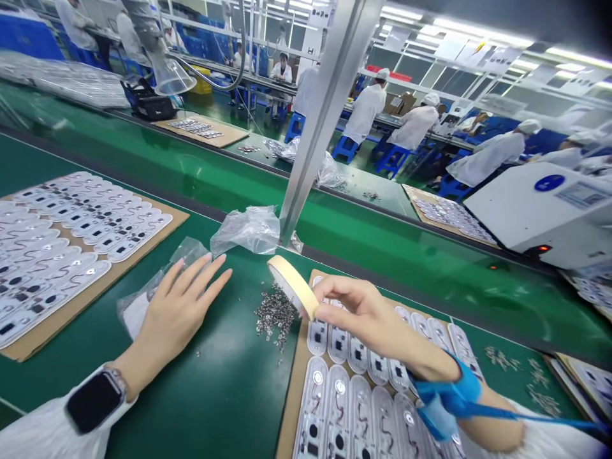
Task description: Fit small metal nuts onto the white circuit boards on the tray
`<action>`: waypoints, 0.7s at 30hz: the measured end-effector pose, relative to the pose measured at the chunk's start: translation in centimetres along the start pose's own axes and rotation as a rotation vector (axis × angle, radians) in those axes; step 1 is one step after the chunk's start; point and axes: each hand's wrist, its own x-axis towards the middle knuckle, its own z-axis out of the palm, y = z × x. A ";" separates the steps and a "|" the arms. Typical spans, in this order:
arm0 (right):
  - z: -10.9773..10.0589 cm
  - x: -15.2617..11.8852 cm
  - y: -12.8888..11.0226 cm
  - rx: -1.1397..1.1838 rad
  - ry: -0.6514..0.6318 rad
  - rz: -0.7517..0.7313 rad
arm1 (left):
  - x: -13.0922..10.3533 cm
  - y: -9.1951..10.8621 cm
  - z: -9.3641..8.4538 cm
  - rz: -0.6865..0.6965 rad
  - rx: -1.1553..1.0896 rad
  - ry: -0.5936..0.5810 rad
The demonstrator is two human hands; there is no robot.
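My right hand (358, 312) pinches a roll of pale yellow tape (301, 290) between thumb and fingers, holding it tilted above a pile of small metal screws (275, 315). Its wrist wears a blue strap (447, 389) with a cord. Spread flat, my left hand (184, 299) is over a clear plastic bag (138, 309) with something white in it; whether the fingers press on it I cannot tell. Under my right forearm lies a cardboard sheet (289, 398) bearing rows of white oval housings (339, 395) with wires and small black parts.
Another cardboard sheet (176, 223) of housings lies at the left. A crumpled plastic bag (246, 229) sits by a metal post (318, 127). Beyond runs a green conveyor belt (229, 178). Small parts (502, 358) are scattered at the right, near a white machine (540, 204). Several people work behind.
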 end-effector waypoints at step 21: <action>3.6 -10.6 -1.7 -0.637 0.207 -0.231 | 6.9 9.5 -10.9 -0.454 -1.303 0.033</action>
